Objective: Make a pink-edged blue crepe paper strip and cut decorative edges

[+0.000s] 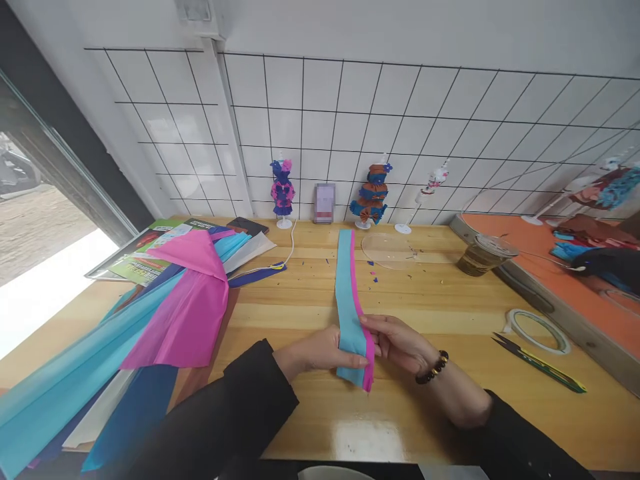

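A long light-blue strip of crepe paper (349,280) with a pink edge along its right side runs away from me over the wooden table. My left hand (333,350) grips its near end, thumb lying across the top and the other fingers hidden underneath. At the strip's right edge, my right hand (397,340) pinches the pink border (359,303) between thumb and fingers. A beaded bracelet circles the right wrist. The near end of the strip is lifted a little toward me.
Folded pink and blue crepe sheets (185,320) cover the left side. Tweezers (540,363) and a tape roll (537,331) lie at right, near a drink cup (487,253). Decorated stands (370,193) and a phone (325,203) line the back wall. A clear disc (387,251) lies behind the strip.
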A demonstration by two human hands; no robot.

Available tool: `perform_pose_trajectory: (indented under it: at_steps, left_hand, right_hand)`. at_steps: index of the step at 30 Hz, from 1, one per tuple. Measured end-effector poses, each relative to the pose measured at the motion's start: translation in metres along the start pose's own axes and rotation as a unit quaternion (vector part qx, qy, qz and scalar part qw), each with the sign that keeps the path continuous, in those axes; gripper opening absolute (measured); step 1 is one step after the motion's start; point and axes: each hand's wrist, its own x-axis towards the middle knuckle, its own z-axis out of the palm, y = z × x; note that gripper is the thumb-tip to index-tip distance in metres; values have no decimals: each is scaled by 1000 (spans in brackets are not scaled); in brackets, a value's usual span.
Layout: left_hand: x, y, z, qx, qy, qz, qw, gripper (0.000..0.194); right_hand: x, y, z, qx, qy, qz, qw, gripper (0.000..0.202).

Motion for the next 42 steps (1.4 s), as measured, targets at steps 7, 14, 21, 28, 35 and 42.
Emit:
perform_pose_trajectory:
  at_steps: [7, 14, 21, 28, 35, 42]
  left_hand:
    - [2, -3, -6, -25, 2, -30, 999, 51]
    - [4, -10, -9, -20, -28, -55, 998, 56]
    - [0, -3, -6, -47, -84, -16, 995, 59]
    - [3, -6, -9, -76, -54, -33, 995, 55]
    - [-1, 2, -9, -50, -86, -13, 995, 49]
    - [-6, 12, -7, -54, -84, -21, 995, 48]
  right_hand:
    - [41, -21, -4, -32, 113, -15, 993, 10]
    - [100, -57, -22, -68, 164, -46, 983, 16]
    - [124, -91, -25, -122, 141, -53, 981, 23]
    - [136, -122, 3, -160, 92, -94, 978, 25]
    - [137, -109, 16, -175, 78, -100, 976, 22]
    - [115, -112, 16, -159, 102, -137, 972, 23]
